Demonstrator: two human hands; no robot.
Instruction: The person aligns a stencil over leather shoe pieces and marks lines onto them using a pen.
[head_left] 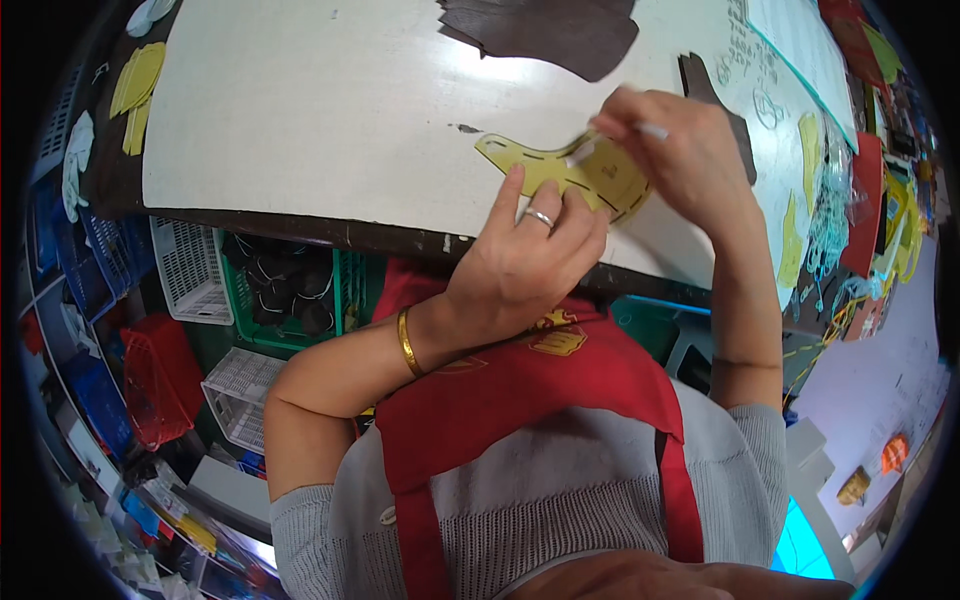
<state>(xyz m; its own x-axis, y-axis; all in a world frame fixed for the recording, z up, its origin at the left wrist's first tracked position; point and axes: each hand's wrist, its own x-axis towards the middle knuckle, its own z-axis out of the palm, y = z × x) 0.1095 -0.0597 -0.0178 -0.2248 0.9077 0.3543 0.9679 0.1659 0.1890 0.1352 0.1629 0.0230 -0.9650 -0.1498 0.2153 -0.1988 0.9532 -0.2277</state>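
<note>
A yellow pattern template with slots along its edges lies on the white tabletop in front of me. My left hand rests on it, fingers spread and pressing down along its near edge. My right hand is closed around a pale pen, and its lower end reaches over the template's upper edge. A dark line shows along the template's right rim; I cannot tell whether a piece lies beneath it. Just behind the right hand is a dark brown cut piece.
A stack of dark brown cut pieces lies at the table's far side. More yellow templates sit at the left edge, others at the right beside turquoise cords. Below the table's front edge stand a green crate and a white crate.
</note>
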